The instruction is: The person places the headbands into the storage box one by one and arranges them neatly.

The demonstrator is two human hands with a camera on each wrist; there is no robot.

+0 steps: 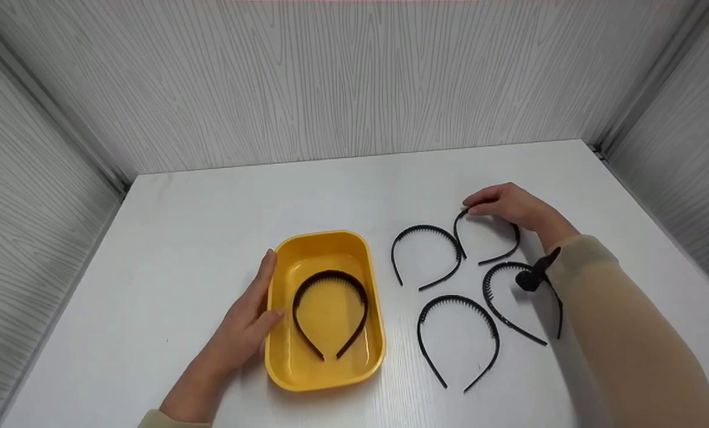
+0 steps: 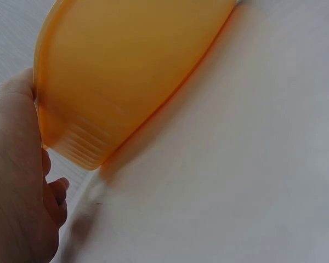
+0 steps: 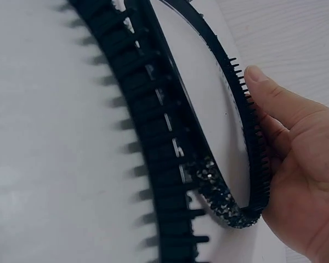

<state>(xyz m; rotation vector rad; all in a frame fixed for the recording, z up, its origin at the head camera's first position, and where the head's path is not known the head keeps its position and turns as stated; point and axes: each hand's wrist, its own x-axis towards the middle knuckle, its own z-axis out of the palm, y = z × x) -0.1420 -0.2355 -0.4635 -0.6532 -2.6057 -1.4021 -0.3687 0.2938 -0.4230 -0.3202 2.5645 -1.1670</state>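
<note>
My left hand [image 1: 244, 321] grips the left side of a yellow plastic tray [image 1: 378, 342], thumb over the rim and fingers along the outer wall. A black toothed headband [image 1: 299, 286] lies inside the tray with its ends toward me. To the right, my right hand [image 1: 511, 208] pinches the top of the farthest black headband [image 1: 516, 238] between thumb and fingers; in the right wrist view, the thumb is at its toothed inner side. Left of this headband and touching or overlapping it lies another headband [image 1: 428, 227].
Two more black headbands lie nearer on the white table [image 1: 211, 238]: one headband [image 1: 458, 298] right of the tray, another headband [image 1: 490, 297] partly under the right wrist and its dark strap piece. Pale wood-grain panels [image 1: 354, 77] border the table at the back and sides.
</note>
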